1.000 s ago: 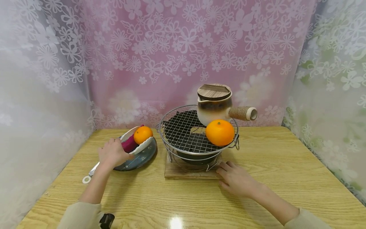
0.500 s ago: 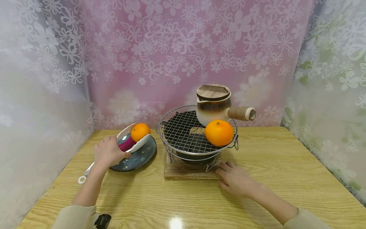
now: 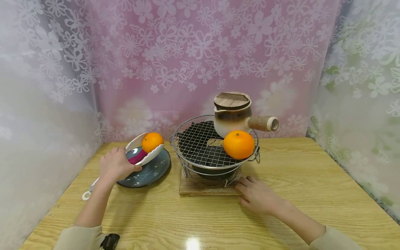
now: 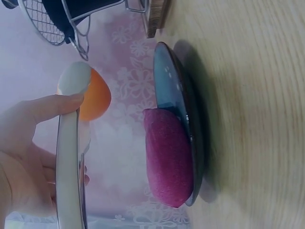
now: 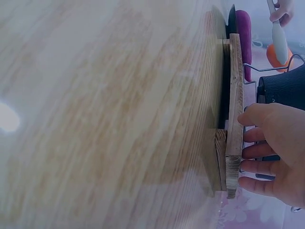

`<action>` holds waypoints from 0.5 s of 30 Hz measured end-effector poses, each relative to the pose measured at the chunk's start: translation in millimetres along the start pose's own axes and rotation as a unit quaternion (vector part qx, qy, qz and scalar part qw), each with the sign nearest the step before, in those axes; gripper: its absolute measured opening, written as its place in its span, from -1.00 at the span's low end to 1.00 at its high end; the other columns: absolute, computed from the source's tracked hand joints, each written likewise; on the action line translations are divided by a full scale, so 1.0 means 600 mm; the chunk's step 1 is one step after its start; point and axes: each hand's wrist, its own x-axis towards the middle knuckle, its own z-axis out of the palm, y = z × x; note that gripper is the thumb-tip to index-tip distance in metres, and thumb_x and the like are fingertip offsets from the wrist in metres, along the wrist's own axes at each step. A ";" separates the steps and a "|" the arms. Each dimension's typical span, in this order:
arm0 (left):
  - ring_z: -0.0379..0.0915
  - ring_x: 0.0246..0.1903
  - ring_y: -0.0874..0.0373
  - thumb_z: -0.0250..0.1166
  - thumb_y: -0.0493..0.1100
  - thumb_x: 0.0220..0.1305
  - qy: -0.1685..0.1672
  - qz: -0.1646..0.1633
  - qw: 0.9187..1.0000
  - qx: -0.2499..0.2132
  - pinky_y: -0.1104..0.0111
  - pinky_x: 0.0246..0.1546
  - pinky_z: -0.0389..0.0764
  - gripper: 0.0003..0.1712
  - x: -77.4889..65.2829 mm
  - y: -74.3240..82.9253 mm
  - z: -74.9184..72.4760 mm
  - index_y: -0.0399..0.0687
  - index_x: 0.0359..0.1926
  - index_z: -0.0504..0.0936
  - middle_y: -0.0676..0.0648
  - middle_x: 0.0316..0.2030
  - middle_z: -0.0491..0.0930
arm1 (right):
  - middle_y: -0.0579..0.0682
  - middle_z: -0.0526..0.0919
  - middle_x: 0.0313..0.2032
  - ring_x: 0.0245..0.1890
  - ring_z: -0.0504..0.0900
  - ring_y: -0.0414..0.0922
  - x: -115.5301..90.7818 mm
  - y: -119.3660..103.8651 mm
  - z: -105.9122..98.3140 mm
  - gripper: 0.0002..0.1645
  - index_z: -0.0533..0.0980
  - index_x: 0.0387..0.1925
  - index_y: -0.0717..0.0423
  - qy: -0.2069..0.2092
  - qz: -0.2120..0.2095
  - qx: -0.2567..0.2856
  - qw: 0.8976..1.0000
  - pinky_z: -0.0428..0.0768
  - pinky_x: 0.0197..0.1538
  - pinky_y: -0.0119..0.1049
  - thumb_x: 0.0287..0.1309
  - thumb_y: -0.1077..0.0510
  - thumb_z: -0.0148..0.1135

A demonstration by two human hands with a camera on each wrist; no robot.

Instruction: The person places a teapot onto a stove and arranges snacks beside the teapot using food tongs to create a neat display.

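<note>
White-tipped tongs (image 3: 153, 155) are in my left hand (image 3: 115, 166), thumb and fingers closed around their arms. Between the tong tips sits an orange (image 3: 152, 142), raised above a dark blue plate (image 3: 156, 171). On that plate lies a purple sweet potato (image 4: 167, 158), partly hidden behind the tongs in the head view. The fingertips of my right hand (image 3: 257, 195) rest on the right end of a wooden board (image 5: 235, 102), with the fingers fairly straight. That board carries a round wire-mesh grill (image 3: 200, 152) over a black bowl-shaped base.
A second orange (image 3: 239, 144) sits at the right front of the mesh. Behind it stands a clay teapot (image 3: 229, 121) with a wooden lid and a rope-wrapped side handle pointing right. Floral curtains (image 3: 175, 69) enclose the wooden table (image 3: 300, 173) at the back and sides.
My left hand has moved left and slightly up with the tongs, lifting the orange a little and carrying it left. The right hand stays at the board.
</note>
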 end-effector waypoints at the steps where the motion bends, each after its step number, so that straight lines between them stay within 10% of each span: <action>1: 0.32 -0.17 -0.26 0.44 0.15 -0.22 0.003 0.001 1.000 0.001 -0.01 -0.21 0.28 -0.08 0.000 0.000 -0.002 -0.47 0.01 0.37 -0.38 -0.15 0.44 | 0.10 0.53 -0.22 -0.24 0.51 0.05 0.000 0.000 0.000 -0.71 0.52 -0.30 0.17 0.000 0.001 0.001 1.000 0.49 -0.17 -0.12 -0.05 0.09 0.32; 15: 0.22 -0.04 -0.35 0.45 0.19 -0.25 0.006 -0.016 1.000 -0.008 -0.10 -0.13 0.21 0.04 -0.003 0.006 -0.029 -0.43 0.14 0.30 -0.41 0.00 0.36 | 0.09 0.52 -0.21 -0.27 0.49 0.02 0.000 -0.001 0.000 -0.72 0.53 -0.29 0.15 0.008 0.003 0.012 1.000 0.49 -0.20 -0.14 -0.04 0.09 0.32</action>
